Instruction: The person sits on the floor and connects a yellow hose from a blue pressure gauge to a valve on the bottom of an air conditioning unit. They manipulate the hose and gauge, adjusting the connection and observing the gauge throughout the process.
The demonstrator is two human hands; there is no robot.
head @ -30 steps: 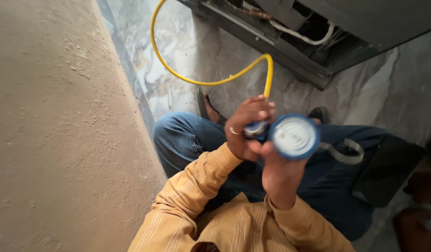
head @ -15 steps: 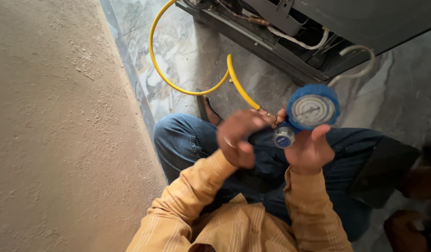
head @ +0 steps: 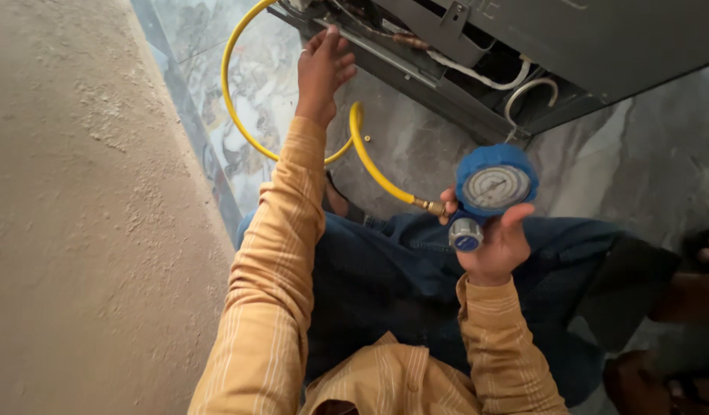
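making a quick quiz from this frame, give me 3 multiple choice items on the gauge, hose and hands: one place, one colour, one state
1. Where is the gauge?
A. in the right hand
B. on the floor
C. on the wall

2. What colour is the hose?
A. red
B. yellow
C. green

3. How is the left hand?
A. gripping the gauge
B. resting on the knee
C. open, stretched toward the grey unit

Answers: 1 A, its fingers wrap the gauge body. 2 B, the loop is bright yellow. 3 C, its fingers are spread and hold nothing.
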